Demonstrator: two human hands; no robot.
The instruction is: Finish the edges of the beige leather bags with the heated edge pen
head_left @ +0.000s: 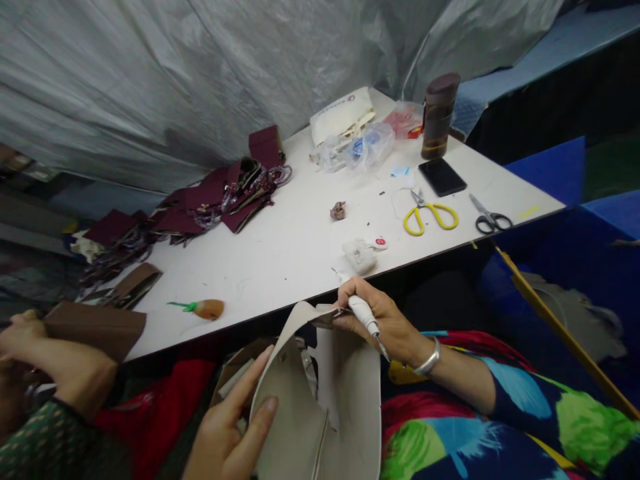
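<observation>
A beige bag (345,393) with a stiff, folded rim hangs open in front of me, below the table edge. My left hand (237,423) grips its left rim, thumb on the inside and fingers outside. At the far right end of the rim, my right hand (383,317) pinches the edge near a small fold. The same hand also holds a thin-tipped awl-like tool (364,313) with a white wrapped handle, its metal point directed down and right. A bracelet circles my right wrist. The fingertips of the right hand partly hide the rim.
On the white table (295,260) lie yellow-handled scissors (430,217), black scissors (490,217), a phone (443,177), a bottle (440,117), a white lump (360,255), a glue bottle (207,309) and maroon bags (215,197). At left, a co-worker's arms (75,367) hold a brown bag (97,327).
</observation>
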